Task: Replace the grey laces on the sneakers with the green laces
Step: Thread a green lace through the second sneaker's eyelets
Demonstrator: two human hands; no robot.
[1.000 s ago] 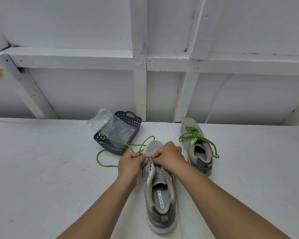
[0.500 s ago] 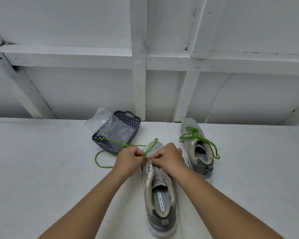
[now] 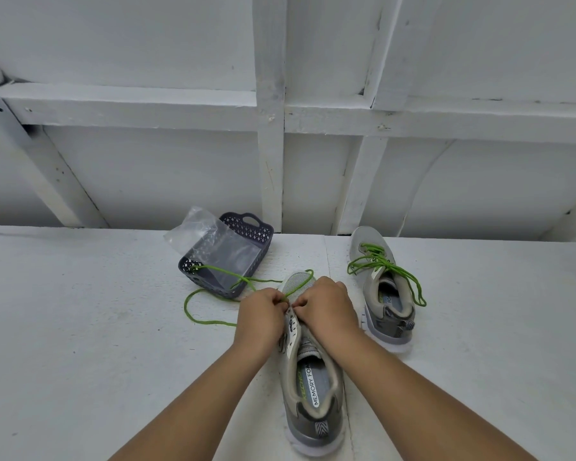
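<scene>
Sneaker (image 3: pixel 308 377) on the bench (image 3: pixel 80 327), both hands at its front eyelets.
Left hand (image 3: pixel 262 319) pinches the green lace (image 3: pixel 213 322) just above the eyelet row; right hand (image 3: pixel 326 311) has its fingers curled on the shoe's upper, and I cannot tell whether its grip includes the lace. The lace trails left in a loop over the dark basket (image 3: pixel 243 234), which holds a clear bag (image 3: pixel 197 227). Second sneaker (image 3: pixel 384 294), laced green, lies just right.
</scene>
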